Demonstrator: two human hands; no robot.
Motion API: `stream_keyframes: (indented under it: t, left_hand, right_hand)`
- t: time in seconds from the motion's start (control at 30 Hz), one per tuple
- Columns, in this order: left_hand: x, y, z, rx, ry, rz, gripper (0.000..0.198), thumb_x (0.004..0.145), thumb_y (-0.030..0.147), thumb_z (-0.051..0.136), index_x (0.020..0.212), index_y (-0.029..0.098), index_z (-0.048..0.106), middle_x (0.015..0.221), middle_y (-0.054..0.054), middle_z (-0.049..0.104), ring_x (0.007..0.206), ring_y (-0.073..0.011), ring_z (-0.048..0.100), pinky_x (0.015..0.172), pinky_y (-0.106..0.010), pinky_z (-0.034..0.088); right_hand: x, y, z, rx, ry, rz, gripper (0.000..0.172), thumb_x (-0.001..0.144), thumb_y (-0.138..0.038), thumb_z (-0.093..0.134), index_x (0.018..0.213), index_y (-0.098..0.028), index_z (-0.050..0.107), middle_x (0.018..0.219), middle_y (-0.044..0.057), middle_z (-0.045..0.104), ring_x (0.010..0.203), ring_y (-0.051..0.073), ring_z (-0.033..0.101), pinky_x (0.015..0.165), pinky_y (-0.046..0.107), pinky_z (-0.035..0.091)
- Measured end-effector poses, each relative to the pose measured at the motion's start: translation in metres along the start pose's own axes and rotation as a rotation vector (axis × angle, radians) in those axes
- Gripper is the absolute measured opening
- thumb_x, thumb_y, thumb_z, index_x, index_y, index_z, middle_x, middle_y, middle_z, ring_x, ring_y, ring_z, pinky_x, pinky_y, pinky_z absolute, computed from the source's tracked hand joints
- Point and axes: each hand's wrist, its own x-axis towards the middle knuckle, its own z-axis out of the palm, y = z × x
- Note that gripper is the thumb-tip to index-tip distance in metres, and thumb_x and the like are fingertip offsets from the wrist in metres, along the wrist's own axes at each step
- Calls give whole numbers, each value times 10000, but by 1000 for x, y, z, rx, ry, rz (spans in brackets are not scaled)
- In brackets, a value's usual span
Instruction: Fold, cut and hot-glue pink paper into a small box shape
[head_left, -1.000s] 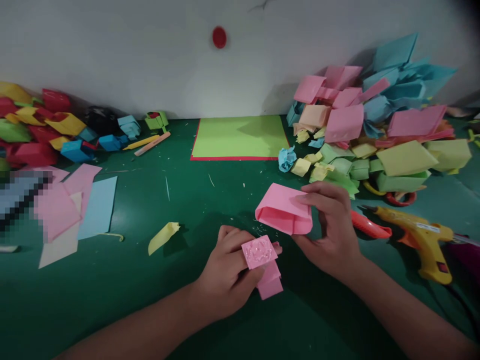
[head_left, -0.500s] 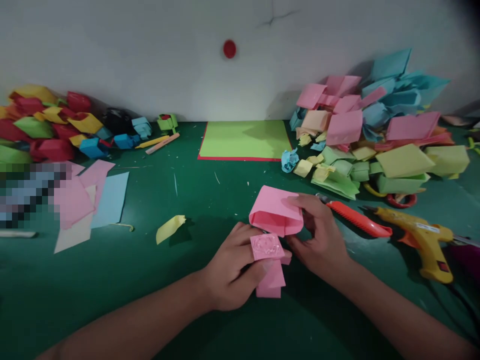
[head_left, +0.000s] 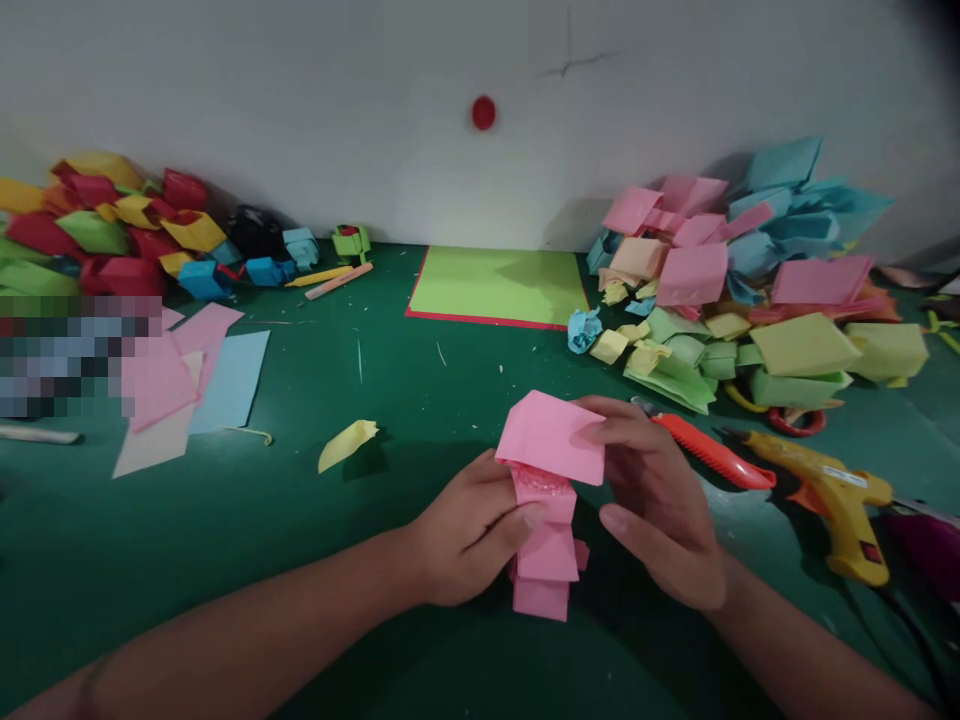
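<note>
My left hand (head_left: 480,535) is closed around a pink folded-paper figure (head_left: 546,552), its thumb across the front. The figure is made of several small folded pieces one above another. A larger pink paper box (head_left: 551,437) sits tilted at its top end, over a shiny, glue-like patch (head_left: 541,482). My right hand (head_left: 660,490) is at the box's right side. Its fingertips touch the box's upper right edge, while the thumb stands apart from the paper, leaving a gap between.
Colourful folded-paper pieces are heaped at left (head_left: 112,235) and right (head_left: 720,280). A yellow glue gun (head_left: 844,485) and orange cutter (head_left: 716,450) lie at right. A lime-green sheet (head_left: 499,285) rests by the wall. Loose paper (head_left: 229,385) and a yellow scrap (head_left: 346,446) lie left.
The pink box has come down onto the shiny patch of the figure and tipped, so its open end no longer shows. My right thumb has moved off the box.
</note>
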Motion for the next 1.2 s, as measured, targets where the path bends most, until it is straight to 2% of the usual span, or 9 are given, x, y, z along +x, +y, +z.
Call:
stream_keyframes:
  t: [0.13, 0.2, 0.37, 0.53, 0.7, 0.9, 1.07, 1.2]
  left_hand:
    - [2, -1, 2, 17, -10, -65, 503, 1088, 401, 309, 753, 182, 614, 682, -3, 647, 638, -131, 572, 703, -276, 464]
    - [2, -3, 3, 32, -21, -56, 537, 1086, 429, 307, 698, 179, 581, 659, 3, 627, 644, -126, 564, 688, -264, 446]
    - [1, -7, 4, 17, -13, -44, 499, 1076, 434, 349, 778, 167, 646, 802, -21, 695, 731, -125, 592, 717, -244, 453]
    - [-1, -9, 5, 4, -6, -79, 468, 1054, 408, 396, 776, 163, 683, 788, -34, 689, 716, -132, 587, 694, -241, 460]
    - [-2, -10, 6, 19, 8, -126, 474, 1037, 406, 414, 731, 154, 674, 717, -35, 666, 681, -135, 554, 664, -244, 450]
    - [0, -9, 6, -63, 38, -125, 404, 1003, 355, 482, 709, 155, 675, 680, -9, 635, 633, -107, 518, 617, -213, 413]
    - [0, -9, 6, -87, 60, -190, 483, 995, 405, 501, 584, 156, 554, 553, 17, 520, 557, -97, 441, 552, -221, 346]
    - [1, -7, 4, -42, 52, -218, 542, 1026, 461, 443, 572, 167, 480, 551, 21, 477, 558, -104, 434, 553, -238, 340]
  right_hand:
    - [-1, -5, -1, 36, 49, 32, 309, 962, -337, 533, 1263, -315, 597, 1375, 116, 494, 1268, 341, 539, 961, 520, 545]
    - [-1, -8, 0, 43, 69, 4, 287, 957, -316, 551, 1236, -305, 617, 1348, 116, 508, 1276, 334, 519, 962, 506, 538]
    - [0, -14, 1, 2, 62, -94, 301, 908, -135, 596, 1166, -284, 641, 1314, 96, 540, 1216, 274, 537, 970, 439, 522]
    - [2, -17, 3, -89, 111, -140, 345, 853, -31, 651, 1081, -290, 645, 1263, 71, 572, 1147, 245, 568, 972, 428, 510]
    - [1, -15, 6, -60, 144, -134, 486, 838, -17, 668, 1212, -318, 594, 1220, 81, 579, 1156, 262, 582, 946, 453, 536]
    - [-2, -11, 5, -77, 104, -78, 493, 837, -55, 699, 1235, -327, 595, 1262, 91, 549, 1193, 279, 583, 987, 485, 533]
    - [-1, -8, 8, -26, 128, -43, 459, 850, -100, 711, 1227, -342, 613, 1247, 82, 555, 1185, 264, 569, 973, 451, 536]
    - [3, -4, 10, 112, 183, 63, 383, 858, -137, 731, 1171, -343, 654, 1217, 62, 581, 1164, 232, 577, 934, 384, 549]
